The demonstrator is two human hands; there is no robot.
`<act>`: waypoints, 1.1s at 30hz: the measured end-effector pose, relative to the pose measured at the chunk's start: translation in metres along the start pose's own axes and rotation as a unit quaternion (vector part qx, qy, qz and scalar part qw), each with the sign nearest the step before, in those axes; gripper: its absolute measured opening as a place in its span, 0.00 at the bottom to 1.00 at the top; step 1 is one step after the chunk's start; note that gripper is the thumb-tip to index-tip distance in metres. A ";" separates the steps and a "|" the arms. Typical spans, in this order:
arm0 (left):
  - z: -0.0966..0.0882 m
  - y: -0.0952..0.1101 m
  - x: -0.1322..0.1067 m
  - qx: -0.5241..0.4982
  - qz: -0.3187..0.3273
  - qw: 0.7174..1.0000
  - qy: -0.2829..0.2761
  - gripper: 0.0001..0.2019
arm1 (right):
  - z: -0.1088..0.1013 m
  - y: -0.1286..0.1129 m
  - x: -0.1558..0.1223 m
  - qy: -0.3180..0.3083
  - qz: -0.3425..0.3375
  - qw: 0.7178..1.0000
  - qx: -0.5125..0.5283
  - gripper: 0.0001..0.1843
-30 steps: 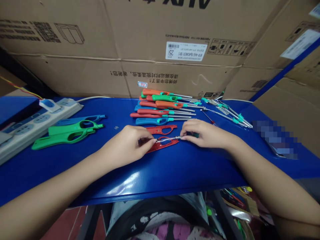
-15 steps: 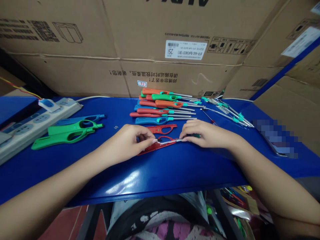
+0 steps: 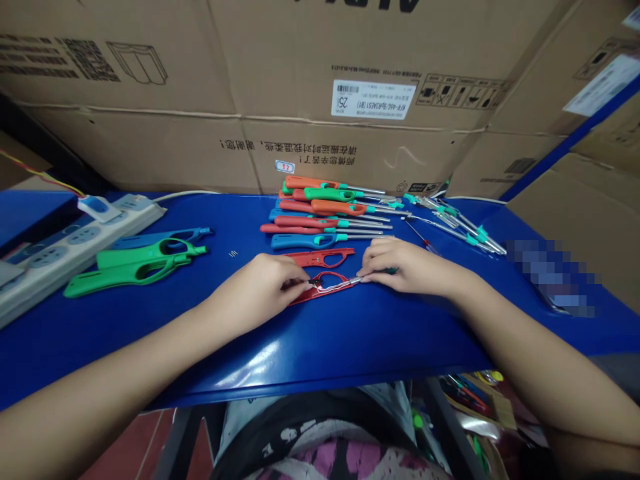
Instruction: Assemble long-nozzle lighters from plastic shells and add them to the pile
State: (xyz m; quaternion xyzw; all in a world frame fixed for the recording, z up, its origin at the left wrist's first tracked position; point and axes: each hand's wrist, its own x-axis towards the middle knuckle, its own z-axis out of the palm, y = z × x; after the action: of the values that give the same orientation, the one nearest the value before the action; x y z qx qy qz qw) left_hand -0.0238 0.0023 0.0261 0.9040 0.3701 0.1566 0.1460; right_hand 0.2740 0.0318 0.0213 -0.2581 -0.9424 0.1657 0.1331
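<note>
Where the cardboard box (image 3: 175,150) rises behind everything, its printing is upside down, "谢谢您!" among it; its white label (image 3: 373,100) reads "25" and "KFR-46G/BpR3AES1 (B1)", and the big letters above are cut off. Before it lies the blue table (image 3: 210,363), bearing a power strip (image 3: 107,221) at the left and a pile of coloured lighters (image 3: 303,241) near the box. The right hand (image 3: 403,267) pinches a slim metal tube (image 3: 355,281); the left hand (image 3: 265,287) pinches a small dark part (image 3: 315,282). Between the hands, white wires (image 3: 329,289) run over one red half-shell (image 3: 304,297), a second red half (image 3: 320,257) just behind. Tiny pins (image 3: 233,254) lie left of these.
</note>
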 end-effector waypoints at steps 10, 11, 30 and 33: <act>0.000 -0.004 0.001 0.000 -0.049 0.999 -0.007 0.09 | 0.004 -0.005 0.003 -0.004 -0.016 0.997 -0.074 0.11; 0.000 -0.004 0.001 -0.004 -0.055 0.998 -0.014 0.09 | 0.004 -0.006 0.003 -0.007 -0.016 0.997 -0.078 0.11; 0.003 -0.006 0.003 -0.009 -0.074 0.996 -0.040 0.07 | 0.002 -0.019 0.005 -0.017 -0.009 0.993 -0.120 0.12; 0.004 -0.006 0.003 -0.007 -0.067 0.997 -0.040 0.07 | 0.002 -0.022 0.006 -0.026 0.019 0.994 -0.104 0.13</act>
State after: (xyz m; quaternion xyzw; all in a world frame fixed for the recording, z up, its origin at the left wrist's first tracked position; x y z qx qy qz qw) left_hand -0.0239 0.0080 0.0212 0.8815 0.4230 0.1130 0.1767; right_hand 0.2588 0.0170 0.0286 -0.2840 -0.9527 0.0760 0.0776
